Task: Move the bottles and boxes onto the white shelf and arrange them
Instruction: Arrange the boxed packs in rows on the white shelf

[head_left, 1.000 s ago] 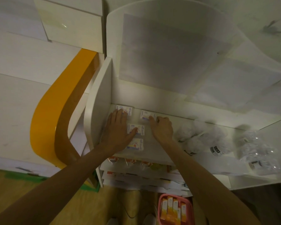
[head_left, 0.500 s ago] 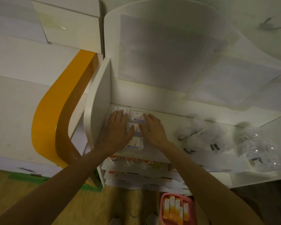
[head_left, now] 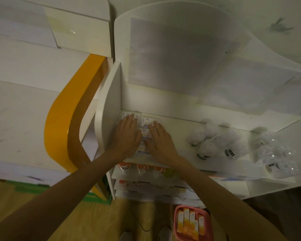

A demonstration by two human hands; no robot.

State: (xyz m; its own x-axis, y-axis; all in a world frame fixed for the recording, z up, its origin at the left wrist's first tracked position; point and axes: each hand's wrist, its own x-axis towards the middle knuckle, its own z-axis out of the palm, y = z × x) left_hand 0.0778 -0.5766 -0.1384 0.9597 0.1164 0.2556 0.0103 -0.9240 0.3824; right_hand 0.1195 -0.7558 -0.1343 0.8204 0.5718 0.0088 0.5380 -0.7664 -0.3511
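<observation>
At the white shelf's (head_left: 181,129) left end, by its back corner, about four small boxes (head_left: 147,121) lie flat in a cluster. Both hands rest on them, fingers straight and flat: left hand (head_left: 127,136), right hand (head_left: 161,141). Several bottles (head_left: 214,141), too blurred to count, sit toward the right end.

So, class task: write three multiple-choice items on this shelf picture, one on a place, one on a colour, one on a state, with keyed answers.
1. Where on the shelf do the boxes lie?
A. left end
B. right end
C. middle

2. What colour is the basket on the floor?
A. blue
B. pink
C. black

3. How are the two hands?
A. curled into fists
B. lifting a bottle
C. flat on the boxes

Answers: 1 A, they lie against the left side panel; 2 B, its rim shows pink; 3 C, left hand and right hand press with straight fingers.
</observation>
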